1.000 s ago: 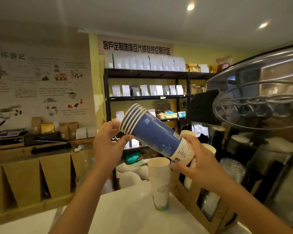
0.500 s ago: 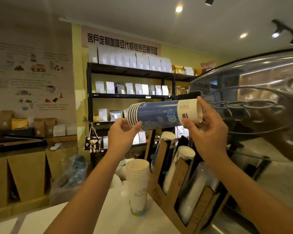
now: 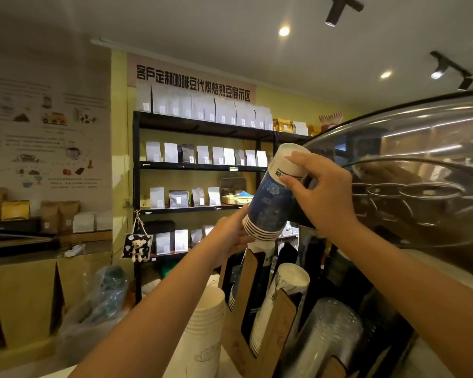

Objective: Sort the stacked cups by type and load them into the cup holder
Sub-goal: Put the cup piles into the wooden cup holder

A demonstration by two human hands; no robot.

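Note:
A stack of blue paper cups (image 3: 271, 203) is held upside down, rims at the bottom, just above the cups standing in the left slot of the brown cardboard cup holder (image 3: 246, 309). My right hand (image 3: 320, 192) grips the stack's white base end at the top. My left hand (image 3: 230, 236) holds the rim end at the bottom left. The middle slot carries a stack of white cups (image 3: 281, 298), and the right slot carries clear plastic cups (image 3: 328, 331). Another stack of white paper cups (image 3: 205, 331) stands on the counter left of the holder.
A large shiny curved machine cover (image 3: 421, 173) fills the right side, close to my right arm. Behind stands a black shelf (image 3: 200, 165) with coffee bags. A plastic bag (image 3: 101, 304) and brown cardboard panels (image 3: 22, 296) lie to the left.
The blue cup stack has turned from lying level to nearly upright with rims down, and it has moved right and down over the holder's left slot. Both hands kept their hold.

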